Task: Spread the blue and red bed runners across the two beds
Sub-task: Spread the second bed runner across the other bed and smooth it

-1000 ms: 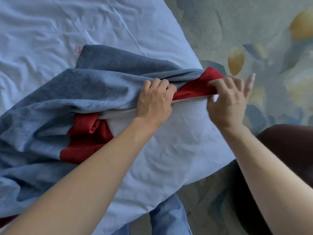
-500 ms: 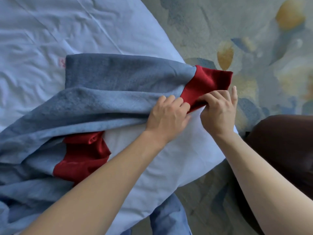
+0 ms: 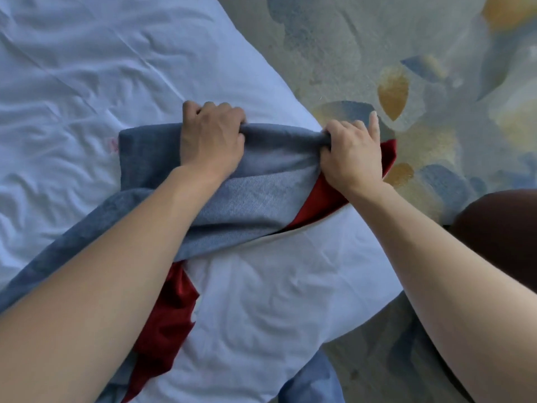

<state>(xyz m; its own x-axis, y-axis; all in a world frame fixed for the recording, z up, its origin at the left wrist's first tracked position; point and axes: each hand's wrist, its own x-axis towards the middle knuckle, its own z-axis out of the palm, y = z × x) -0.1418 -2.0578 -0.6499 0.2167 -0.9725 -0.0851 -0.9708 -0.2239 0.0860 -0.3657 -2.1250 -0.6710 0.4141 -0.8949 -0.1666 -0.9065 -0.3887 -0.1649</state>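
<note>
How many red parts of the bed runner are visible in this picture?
2. One red part shows at the bed's edge, under the right hand. The other lies lower, beside the left forearm. More red may be hidden under the blue folds that both hands grip.

Beyond the left hand (image 3: pixel 212 138) lies bare, wrinkled white bed sheet (image 3: pixel 87 68) (nothing on it). Right of the right hand (image 3: pixel 353 152), patterned grey carpet (image 3: pixel 334 39) lies open; a dark brown rounded seat (image 3: pixel 499 237) stands nearer.

Arms: bare to past the elbow, no sleeves visible
Left hand (image 3: pixel 212 138): no rings
Right hand (image 3: pixel 353 154): no rings
Legs: blue trousers (image 3: pixel 311 382) at 6 o'clock
</note>
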